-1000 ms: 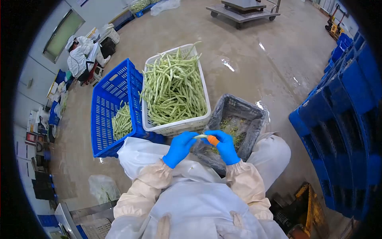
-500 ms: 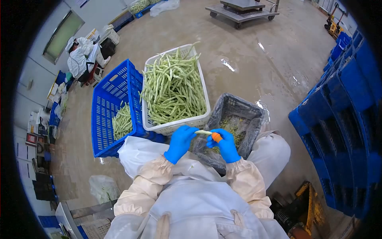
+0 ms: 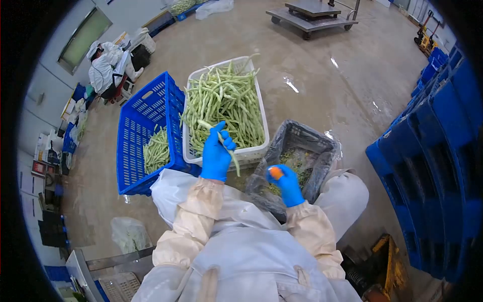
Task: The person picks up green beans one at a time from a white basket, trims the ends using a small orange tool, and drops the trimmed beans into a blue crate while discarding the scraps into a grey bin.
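Note:
My left hand [image 3: 216, 155], in a blue glove, is closed round a long pale green bean [image 3: 235, 162] and hovers over the near edge of a white crate [image 3: 265, 116]. Green beans [image 3: 221, 108] are heaped in that crate. Lower and to the right, my blue-gloved right hand [image 3: 288, 187] is closed, with a small orange object [image 3: 275, 172] at its thumb and fingers; its kind is not clear. Beneath that hand stands a dark crate lined with a plastic bag [image 3: 322, 146], holding small green scraps [image 3: 302, 161]. More beans [image 3: 157, 151] lie in the blue crate [image 3: 146, 118] at left.
Stacked blue pallets [image 3: 427, 166] rise on the right. A metal platform cart [image 3: 312, 19] stands on the wet floor ahead. Another person [image 3: 108, 70] sits by the left wall. A yellow and black machine part [image 3: 385, 261] is near my right leg.
My left hand has moved up and left from my right hand, carrying the bean towards the white crate. My right hand stays over the lined crate with the orange object.

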A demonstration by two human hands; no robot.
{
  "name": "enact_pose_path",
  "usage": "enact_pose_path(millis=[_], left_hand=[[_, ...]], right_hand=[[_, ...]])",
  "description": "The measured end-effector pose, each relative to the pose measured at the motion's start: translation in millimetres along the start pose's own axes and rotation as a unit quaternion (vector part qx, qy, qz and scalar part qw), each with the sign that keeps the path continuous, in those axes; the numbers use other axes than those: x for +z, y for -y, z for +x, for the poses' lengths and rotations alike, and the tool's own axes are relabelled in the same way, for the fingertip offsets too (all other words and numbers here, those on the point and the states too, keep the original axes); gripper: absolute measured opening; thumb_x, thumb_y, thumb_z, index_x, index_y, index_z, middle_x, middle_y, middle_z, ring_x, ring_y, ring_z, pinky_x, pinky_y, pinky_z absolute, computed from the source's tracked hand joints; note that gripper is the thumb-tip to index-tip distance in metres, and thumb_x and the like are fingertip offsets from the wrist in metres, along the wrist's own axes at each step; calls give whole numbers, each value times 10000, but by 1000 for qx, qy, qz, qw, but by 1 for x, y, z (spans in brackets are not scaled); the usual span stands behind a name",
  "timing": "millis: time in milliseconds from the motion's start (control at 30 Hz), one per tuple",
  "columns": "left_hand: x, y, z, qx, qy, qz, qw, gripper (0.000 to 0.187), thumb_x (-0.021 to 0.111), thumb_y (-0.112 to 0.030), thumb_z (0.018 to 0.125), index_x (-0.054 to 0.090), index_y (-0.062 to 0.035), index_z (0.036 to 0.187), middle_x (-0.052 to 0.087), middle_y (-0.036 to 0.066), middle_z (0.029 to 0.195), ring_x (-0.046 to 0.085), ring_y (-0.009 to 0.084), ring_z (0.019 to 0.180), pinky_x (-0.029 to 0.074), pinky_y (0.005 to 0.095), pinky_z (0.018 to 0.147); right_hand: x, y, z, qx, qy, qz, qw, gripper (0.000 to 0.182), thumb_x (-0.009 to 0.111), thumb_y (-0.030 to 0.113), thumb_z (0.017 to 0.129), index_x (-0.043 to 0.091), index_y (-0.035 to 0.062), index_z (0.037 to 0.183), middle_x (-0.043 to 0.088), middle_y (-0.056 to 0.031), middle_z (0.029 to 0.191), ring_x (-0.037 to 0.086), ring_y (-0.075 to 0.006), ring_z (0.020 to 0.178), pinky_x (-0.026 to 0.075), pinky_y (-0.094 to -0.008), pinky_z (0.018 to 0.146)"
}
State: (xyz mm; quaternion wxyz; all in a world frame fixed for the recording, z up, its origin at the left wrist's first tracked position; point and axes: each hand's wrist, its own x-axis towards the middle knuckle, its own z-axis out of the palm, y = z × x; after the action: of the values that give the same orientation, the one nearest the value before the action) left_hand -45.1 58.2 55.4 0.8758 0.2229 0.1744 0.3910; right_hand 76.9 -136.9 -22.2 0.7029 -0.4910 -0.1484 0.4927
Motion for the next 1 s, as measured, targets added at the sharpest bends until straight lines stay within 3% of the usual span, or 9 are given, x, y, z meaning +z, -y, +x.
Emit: enact_pose_path(millis=[33,233,667,733,767,800,867,933,1000], left_hand=[[1,9,1,-4,16,-6,1000,398,433,-356,929,464,-58,1192,487,16,778,386,120,602,352,271,565],[17,35,-1,24,-9,-26,999,412,407,-379,934,470,-55,1182,506,23,758,380,120,575,340,273,539],[11,47,-7,1,-42,3,999,445,425,-380,930,441,-68,1246,535,46,818,483,175,684,434,328,635],[13,50,-8,-11,-76,25,997,437,441,-369,928,455,-69,1245,531,37,821,484,160,690,437,314,632],[18,49,-10,-2,-88,147,985,411,462,-347,925,483,-70,1227,519,22,814,480,135,691,436,293,623],[23,50,-13,6,-98,266,959,385,483,-325,921,511,-70,1208,508,6,807,476,111,691,434,271,613],[34,53,-14,4,-130,294,947,309,529,-258,900,586,-55,1127,505,-9,755,475,72,669,421,230,587],[25,57,-11,-13,-82,465,882,265,553,-217,876,621,-51,1071,510,-6,696,481,71,632,414,224,576],[7,63,-14,5,-29,526,850,248,580,-205,852,638,-35,1022,577,42,705,548,117,668,445,255,622]], right_hand=[[16,4,-6,19,82,48,995,290,578,176,860,565,-17,1076,602,-112,976,601,-201,862,500,-332,782],[41,15,-19,135,164,173,962,289,517,163,896,539,-35,1107,609,-113,964,605,-203,841,514,-345,778],[33,-2,-11,151,69,199,966,186,546,120,860,594,-23,968,606,-70,815,593,-174,698,513,-322,666],[28,-13,-8,60,16,24,998,146,565,112,820,609,3,907,593,-70,734,574,-165,641,487,-338,601],[25,-24,-5,62,16,23,998,146,565,112,820,609,3,907,593,-70,734,574,-165,641,487,-338,601],[23,-36,-2,-15,16,-135,991,150,568,114,807,599,6,907,584,-65,722,571,-176,631,475,-348,582],[32,-36,-8,-89,17,-292,952,157,571,115,795,590,9,908,575,-60,710,567,-187,620,463,-358,563],[46,-36,-18,-265,25,-434,861,103,568,117,770,589,50,845,572,-172,737,568,-303,610,444,-411,568],[47,-34,-16,-245,71,-462,849,121,572,122,769,596,47,862,573,-200,765,557,-357,643,449,-416,585]])
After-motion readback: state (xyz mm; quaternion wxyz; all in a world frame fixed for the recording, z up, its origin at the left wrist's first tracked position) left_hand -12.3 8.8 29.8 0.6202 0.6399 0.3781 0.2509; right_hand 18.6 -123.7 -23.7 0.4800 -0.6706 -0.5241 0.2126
